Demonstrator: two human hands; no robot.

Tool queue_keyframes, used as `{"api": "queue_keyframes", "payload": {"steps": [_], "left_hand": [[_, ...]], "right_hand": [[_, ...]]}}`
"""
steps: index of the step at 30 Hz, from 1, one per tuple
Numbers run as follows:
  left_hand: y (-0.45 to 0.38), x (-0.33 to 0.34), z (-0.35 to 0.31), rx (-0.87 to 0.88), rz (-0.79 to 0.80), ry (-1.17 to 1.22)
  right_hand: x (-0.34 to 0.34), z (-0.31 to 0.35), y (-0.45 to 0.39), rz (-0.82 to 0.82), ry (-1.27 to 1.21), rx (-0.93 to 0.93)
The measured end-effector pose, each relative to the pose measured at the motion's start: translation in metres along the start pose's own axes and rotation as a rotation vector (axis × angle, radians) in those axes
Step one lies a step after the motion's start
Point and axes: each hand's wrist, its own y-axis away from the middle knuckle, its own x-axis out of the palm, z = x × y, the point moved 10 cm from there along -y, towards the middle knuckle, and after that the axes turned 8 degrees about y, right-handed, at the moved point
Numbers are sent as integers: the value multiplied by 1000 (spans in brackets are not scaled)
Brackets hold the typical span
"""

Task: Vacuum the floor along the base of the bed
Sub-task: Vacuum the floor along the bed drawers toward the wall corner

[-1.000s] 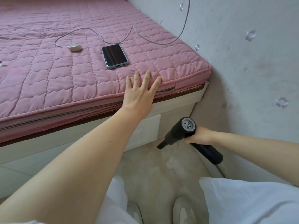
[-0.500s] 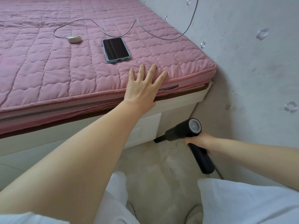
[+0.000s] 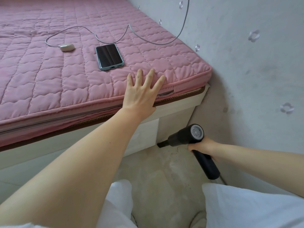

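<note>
Soft, even daylight filled the view, bright but without glare. The pink quilted fabric mattress [image 3: 65,76] was evenly lit; below its edge, the pale bed base lay in gentle shadow. Only a faint sheen showed on the dark glass phone screen [image 3: 108,55] on the mattress. Wide-angle distortion bowed the mattress edges; focus was fairly sharp.

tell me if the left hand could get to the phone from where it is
Probably yes: the left hand lies flat on the mattress edge, fingers spread, and the phone sits just beyond its fingertips with only bare quilt between.
</note>
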Motion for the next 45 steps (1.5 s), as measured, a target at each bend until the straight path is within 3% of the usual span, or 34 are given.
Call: {"api": "queue_keyframes", "payload": {"steps": [45], "left_hand": [[-12,8,-18,-29,19,-49]], "right_hand": [[-44,-46,-11,-185,-107,74]]}}
